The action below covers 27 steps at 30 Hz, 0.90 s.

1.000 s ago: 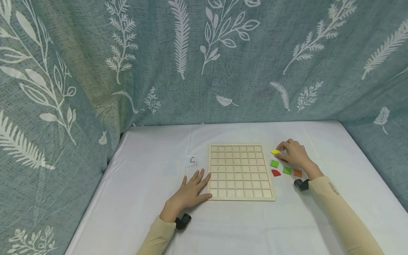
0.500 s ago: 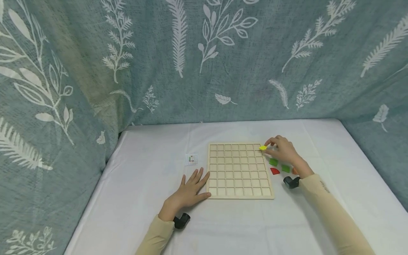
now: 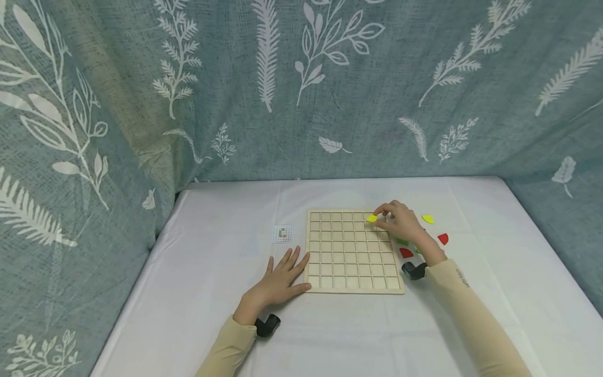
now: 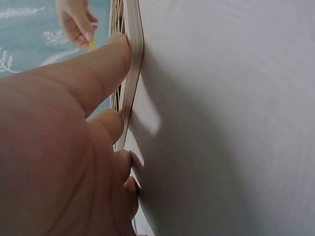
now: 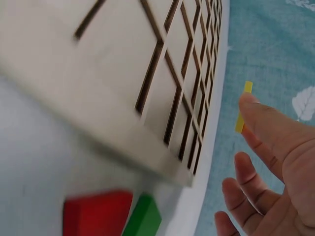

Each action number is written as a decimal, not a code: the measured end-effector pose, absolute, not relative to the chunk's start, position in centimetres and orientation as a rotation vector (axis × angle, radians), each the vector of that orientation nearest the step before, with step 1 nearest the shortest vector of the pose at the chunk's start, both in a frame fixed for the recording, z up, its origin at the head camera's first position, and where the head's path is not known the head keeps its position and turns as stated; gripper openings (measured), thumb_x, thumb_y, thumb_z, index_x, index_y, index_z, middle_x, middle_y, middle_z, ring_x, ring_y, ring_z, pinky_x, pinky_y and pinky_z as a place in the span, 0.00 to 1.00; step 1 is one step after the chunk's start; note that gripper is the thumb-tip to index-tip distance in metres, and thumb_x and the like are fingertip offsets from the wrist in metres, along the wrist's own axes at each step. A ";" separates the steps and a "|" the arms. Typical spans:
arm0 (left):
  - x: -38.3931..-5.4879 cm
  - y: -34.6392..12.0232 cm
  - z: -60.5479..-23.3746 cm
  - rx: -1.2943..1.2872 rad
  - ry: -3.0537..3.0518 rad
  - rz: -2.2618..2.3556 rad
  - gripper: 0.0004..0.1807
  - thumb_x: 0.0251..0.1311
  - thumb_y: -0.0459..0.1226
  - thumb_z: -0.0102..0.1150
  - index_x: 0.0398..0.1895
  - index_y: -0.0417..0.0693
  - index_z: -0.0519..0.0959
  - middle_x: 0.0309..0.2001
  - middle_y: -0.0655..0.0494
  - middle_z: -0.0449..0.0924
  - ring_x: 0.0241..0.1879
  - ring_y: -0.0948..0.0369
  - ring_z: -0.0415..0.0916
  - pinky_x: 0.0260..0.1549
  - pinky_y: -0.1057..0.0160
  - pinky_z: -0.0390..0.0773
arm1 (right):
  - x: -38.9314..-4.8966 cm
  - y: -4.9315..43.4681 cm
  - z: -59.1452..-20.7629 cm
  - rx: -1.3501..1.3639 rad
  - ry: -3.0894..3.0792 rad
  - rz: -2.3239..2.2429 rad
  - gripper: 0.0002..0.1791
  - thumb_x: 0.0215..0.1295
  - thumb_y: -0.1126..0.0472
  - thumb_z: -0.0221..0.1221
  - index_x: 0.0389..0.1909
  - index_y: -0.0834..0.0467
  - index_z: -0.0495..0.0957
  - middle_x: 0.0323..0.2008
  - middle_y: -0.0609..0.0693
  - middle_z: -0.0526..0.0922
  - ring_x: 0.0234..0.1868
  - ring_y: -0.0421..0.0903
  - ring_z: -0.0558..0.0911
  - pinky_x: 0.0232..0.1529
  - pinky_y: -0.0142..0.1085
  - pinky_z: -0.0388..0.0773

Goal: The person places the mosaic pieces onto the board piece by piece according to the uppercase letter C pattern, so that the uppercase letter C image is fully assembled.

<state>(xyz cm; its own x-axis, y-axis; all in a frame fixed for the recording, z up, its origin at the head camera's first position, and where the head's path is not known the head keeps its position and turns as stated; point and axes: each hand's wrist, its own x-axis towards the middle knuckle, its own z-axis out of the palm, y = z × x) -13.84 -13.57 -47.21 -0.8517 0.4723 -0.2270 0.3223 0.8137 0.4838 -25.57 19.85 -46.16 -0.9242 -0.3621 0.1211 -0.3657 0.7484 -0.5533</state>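
Note:
A yellow tile is pinched between the thumb and forefinger of my right hand, above the far right part of a wooden grid board. In the right wrist view the yellow tile is seen edge-on, raised off the board. My left hand lies with spread fingers at the board's near left side; in the left wrist view its thumb touches the board's edge. The board's cells hold no pieces in the visible part.
Right of the board lie a red piece, a green piece, another yellow piece and another red piece; my right arm covers others. A small card with a printed coloured pattern lies left of the board.
My right hand has carried the yellow tile leftward from the loose pieces to over the board, uncovering a yellow and a red piece. The left hand has stayed at the board's edge.

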 end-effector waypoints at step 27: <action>-14.0 -13.5 -47.3 0.622 2.664 0.632 0.38 0.65 0.53 0.47 0.73 0.50 0.49 0.74 0.44 0.38 0.73 0.47 0.33 0.63 0.34 0.30 | -25.9 15.4 -46.9 0.726 -2.913 1.096 0.13 0.59 0.57 0.63 0.44 0.57 0.79 0.38 0.56 0.74 0.38 0.53 0.75 0.38 0.46 0.74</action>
